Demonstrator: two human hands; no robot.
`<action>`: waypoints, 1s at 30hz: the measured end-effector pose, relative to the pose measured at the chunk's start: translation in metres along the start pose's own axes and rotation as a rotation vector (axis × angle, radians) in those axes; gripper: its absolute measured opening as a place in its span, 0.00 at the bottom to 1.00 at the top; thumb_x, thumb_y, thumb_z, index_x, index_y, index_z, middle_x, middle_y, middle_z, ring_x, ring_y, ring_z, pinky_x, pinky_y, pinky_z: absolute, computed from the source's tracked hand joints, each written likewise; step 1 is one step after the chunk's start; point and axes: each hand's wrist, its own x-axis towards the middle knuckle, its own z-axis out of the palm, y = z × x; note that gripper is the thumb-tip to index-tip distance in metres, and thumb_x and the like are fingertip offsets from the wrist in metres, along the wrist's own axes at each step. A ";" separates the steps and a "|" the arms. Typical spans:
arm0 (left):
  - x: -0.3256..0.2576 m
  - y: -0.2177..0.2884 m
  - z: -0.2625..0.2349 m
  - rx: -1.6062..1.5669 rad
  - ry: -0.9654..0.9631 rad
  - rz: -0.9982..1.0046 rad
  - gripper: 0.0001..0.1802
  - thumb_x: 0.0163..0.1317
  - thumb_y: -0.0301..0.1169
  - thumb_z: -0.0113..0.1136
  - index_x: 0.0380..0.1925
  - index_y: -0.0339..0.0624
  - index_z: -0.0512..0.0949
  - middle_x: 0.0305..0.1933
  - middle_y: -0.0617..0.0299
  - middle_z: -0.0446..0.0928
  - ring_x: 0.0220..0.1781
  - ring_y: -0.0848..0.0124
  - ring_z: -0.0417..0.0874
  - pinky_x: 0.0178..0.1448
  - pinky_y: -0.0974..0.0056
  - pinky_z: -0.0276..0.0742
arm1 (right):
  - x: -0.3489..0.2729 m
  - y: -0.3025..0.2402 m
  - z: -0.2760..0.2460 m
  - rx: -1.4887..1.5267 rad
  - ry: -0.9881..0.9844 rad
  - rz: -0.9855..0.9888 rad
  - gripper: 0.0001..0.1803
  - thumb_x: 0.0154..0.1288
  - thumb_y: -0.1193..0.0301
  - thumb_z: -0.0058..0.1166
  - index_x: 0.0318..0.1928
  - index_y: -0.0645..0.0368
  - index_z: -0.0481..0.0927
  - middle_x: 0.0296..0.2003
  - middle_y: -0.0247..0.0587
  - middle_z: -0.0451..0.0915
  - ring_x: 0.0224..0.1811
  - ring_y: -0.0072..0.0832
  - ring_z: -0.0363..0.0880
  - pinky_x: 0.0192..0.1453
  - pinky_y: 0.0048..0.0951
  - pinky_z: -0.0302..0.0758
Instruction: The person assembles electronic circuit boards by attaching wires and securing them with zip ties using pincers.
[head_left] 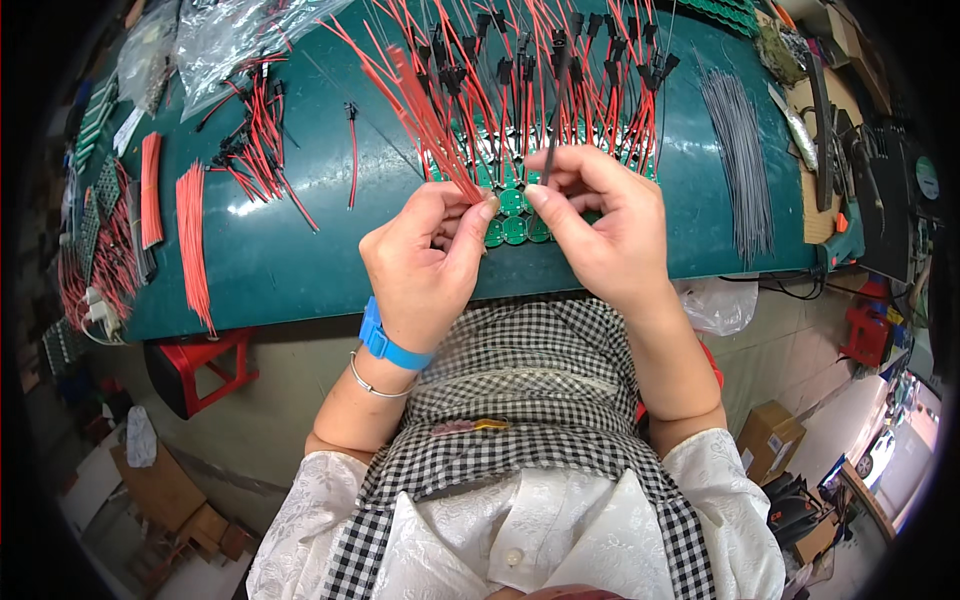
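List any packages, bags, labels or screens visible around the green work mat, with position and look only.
Clear plastic bags: far left of the green mat, crumpled and shiny.
White plastic bag: below the mat's near edge, right of the right hand, translucent.
Cardboard box: on the floor, lower right, brown.
No screens can be made out.

Grey wire bundle (740, 160), red stool (205, 365), cardboard box (768, 438), clear plastic bags (225, 40).

Head camera looks steeply down — close over the green worktable (300, 250).
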 end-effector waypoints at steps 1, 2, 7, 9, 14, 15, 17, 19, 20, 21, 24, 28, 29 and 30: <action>0.001 0.001 0.000 0.020 -0.010 0.007 0.06 0.60 0.20 0.67 0.35 0.31 0.80 0.29 0.59 0.85 0.29 0.79 0.85 0.31 0.72 0.81 | -0.001 0.002 -0.002 0.048 0.033 -0.012 0.09 0.60 0.80 0.63 0.42 0.66 0.82 0.27 0.36 0.81 0.27 0.15 0.78 0.25 0.19 0.73; 0.001 0.001 0.000 0.041 -0.018 0.013 0.06 0.59 0.20 0.67 0.35 0.31 0.80 0.29 0.59 0.84 0.29 0.78 0.85 0.31 0.73 0.81 | -0.002 0.001 -0.005 0.082 0.032 0.026 0.06 0.59 0.80 0.63 0.37 0.68 0.82 0.31 0.38 0.82 0.30 0.18 0.81 0.30 0.20 0.78; 0.000 0.000 0.000 0.084 -0.021 0.037 0.05 0.59 0.20 0.67 0.34 0.31 0.80 0.28 0.58 0.84 0.29 0.79 0.85 0.30 0.72 0.81 | -0.006 -0.005 -0.014 0.205 0.049 0.152 0.04 0.60 0.80 0.63 0.34 0.69 0.82 0.33 0.39 0.83 0.34 0.20 0.82 0.37 0.20 0.81; -0.001 0.000 0.000 0.103 -0.005 0.056 0.05 0.59 0.20 0.67 0.33 0.32 0.80 0.27 0.58 0.84 0.28 0.79 0.85 0.30 0.72 0.81 | -0.006 -0.003 -0.015 0.240 0.039 0.158 0.04 0.60 0.80 0.63 0.34 0.69 0.82 0.33 0.38 0.82 0.34 0.20 0.82 0.38 0.21 0.81; -0.002 0.000 -0.001 0.148 0.002 0.120 0.05 0.59 0.19 0.67 0.33 0.33 0.80 0.26 0.59 0.83 0.27 0.78 0.85 0.30 0.72 0.80 | -0.006 -0.001 -0.016 0.242 0.039 0.157 0.03 0.60 0.80 0.63 0.33 0.69 0.83 0.33 0.39 0.83 0.34 0.20 0.82 0.38 0.21 0.81; -0.002 0.000 0.000 0.148 0.001 0.120 0.05 0.59 0.19 0.67 0.33 0.33 0.80 0.26 0.59 0.83 0.27 0.78 0.85 0.30 0.72 0.80 | -0.007 -0.001 -0.016 0.257 0.038 0.175 0.03 0.60 0.80 0.63 0.33 0.69 0.83 0.33 0.39 0.83 0.35 0.20 0.82 0.38 0.21 0.81; -0.001 0.001 -0.001 0.200 -0.030 0.131 0.05 0.58 0.19 0.67 0.32 0.33 0.80 0.26 0.58 0.83 0.27 0.77 0.86 0.31 0.72 0.80 | -0.007 -0.001 -0.014 0.256 0.049 0.166 0.03 0.60 0.81 0.63 0.33 0.69 0.83 0.33 0.40 0.83 0.34 0.20 0.82 0.37 0.21 0.81; 0.000 0.001 -0.002 0.216 -0.048 0.144 0.05 0.59 0.19 0.67 0.35 0.32 0.81 0.28 0.59 0.84 0.28 0.78 0.85 0.31 0.73 0.80 | -0.005 -0.001 -0.012 0.256 0.059 0.156 0.03 0.60 0.81 0.63 0.32 0.70 0.83 0.33 0.40 0.84 0.33 0.20 0.82 0.36 0.21 0.81; 0.000 0.001 -0.002 0.231 -0.067 0.157 0.07 0.60 0.19 0.67 0.38 0.31 0.82 0.30 0.61 0.84 0.29 0.80 0.84 0.32 0.74 0.80 | -0.004 -0.001 -0.010 0.217 0.064 0.108 0.03 0.59 0.81 0.62 0.32 0.70 0.82 0.32 0.40 0.84 0.31 0.20 0.82 0.34 0.21 0.81; -0.001 0.001 -0.001 0.231 -0.068 0.157 0.07 0.60 0.19 0.67 0.38 0.31 0.82 0.30 0.61 0.84 0.29 0.80 0.84 0.32 0.74 0.80 | -0.003 -0.001 -0.009 0.178 0.069 0.060 0.03 0.59 0.82 0.62 0.32 0.70 0.82 0.32 0.41 0.84 0.30 0.20 0.83 0.32 0.21 0.81; -0.001 0.003 0.000 0.271 -0.021 0.186 0.10 0.60 0.19 0.67 0.42 0.32 0.82 0.30 0.60 0.85 0.29 0.80 0.84 0.33 0.74 0.80 | 0.002 -0.002 -0.008 0.004 0.054 -0.085 0.03 0.58 0.82 0.62 0.32 0.71 0.82 0.31 0.42 0.84 0.27 0.21 0.83 0.30 0.21 0.80; -0.001 0.000 0.000 0.258 -0.011 0.190 0.14 0.57 0.18 0.68 0.44 0.34 0.82 0.29 0.56 0.85 0.28 0.75 0.87 0.31 0.71 0.82 | 0.002 0.001 -0.006 0.007 0.063 -0.072 0.03 0.57 0.82 0.62 0.32 0.71 0.82 0.31 0.43 0.84 0.27 0.22 0.83 0.29 0.20 0.80; -0.001 0.000 0.000 0.269 -0.015 0.199 0.14 0.57 0.18 0.68 0.44 0.34 0.82 0.29 0.56 0.85 0.29 0.75 0.87 0.31 0.71 0.83 | 0.002 0.001 -0.006 -0.005 0.068 -0.074 0.03 0.57 0.82 0.62 0.31 0.71 0.82 0.31 0.42 0.84 0.27 0.22 0.83 0.29 0.20 0.80; -0.001 0.000 0.000 0.270 -0.014 0.199 0.14 0.57 0.18 0.68 0.44 0.34 0.82 0.29 0.56 0.85 0.29 0.75 0.87 0.31 0.71 0.83 | 0.002 0.001 -0.006 -0.018 0.072 -0.077 0.03 0.57 0.82 0.62 0.31 0.71 0.82 0.31 0.42 0.84 0.27 0.21 0.83 0.29 0.20 0.79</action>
